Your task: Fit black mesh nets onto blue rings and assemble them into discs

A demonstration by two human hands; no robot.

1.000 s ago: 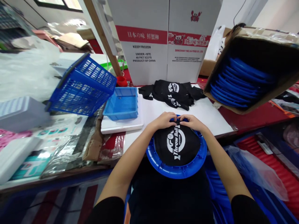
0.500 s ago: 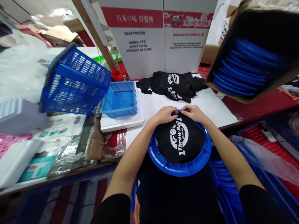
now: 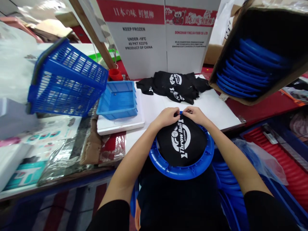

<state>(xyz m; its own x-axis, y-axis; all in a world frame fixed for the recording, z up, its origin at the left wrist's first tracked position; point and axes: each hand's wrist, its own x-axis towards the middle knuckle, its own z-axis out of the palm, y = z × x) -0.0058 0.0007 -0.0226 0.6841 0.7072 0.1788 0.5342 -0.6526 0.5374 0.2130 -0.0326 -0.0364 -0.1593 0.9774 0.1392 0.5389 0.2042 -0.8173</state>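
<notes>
The red worktop (image 3: 260, 112) spread before the person (image 3: 178, 205), a white board (image 3: 211, 109) covering its middle. Along its far edge stood a white carton (image 3: 141, 61), its red band and "KEEP FROZEN" lettering facing me. Towards the far right corner a brown carton (image 3: 264, 7) lay tipped, its mouth towards the person and a row of blue rings (image 3: 250, 72) stacked inside. Over on the left part leaned a blue basket (image 3: 69, 80), slatted and tilted, with a dark handle.

The blue ring (image 3: 181, 172) in hand was at the worktop's near edge, close against the person's dark clothing. Across its opening lay a black cloth (image 3: 199, 146), printed in white with "Throw Ball". More dark cloth pieces (image 3: 163, 83) with white prints lay heaped beyond it, just in front of the white carton. To their left a light blue tray (image 3: 120, 113) sat on a white slab (image 3: 120, 126).

The left hand (image 3: 168, 116) and the right hand (image 3: 195, 115) met at the ring's far rim, nearly touching. Both grips were narrow, fingertips bunched on that rim beside the cloth's edge; whether they pinched fabric too, I couldn't tell. Smallest was a red cup (image 3: 115, 74), just behind the tray.
</notes>
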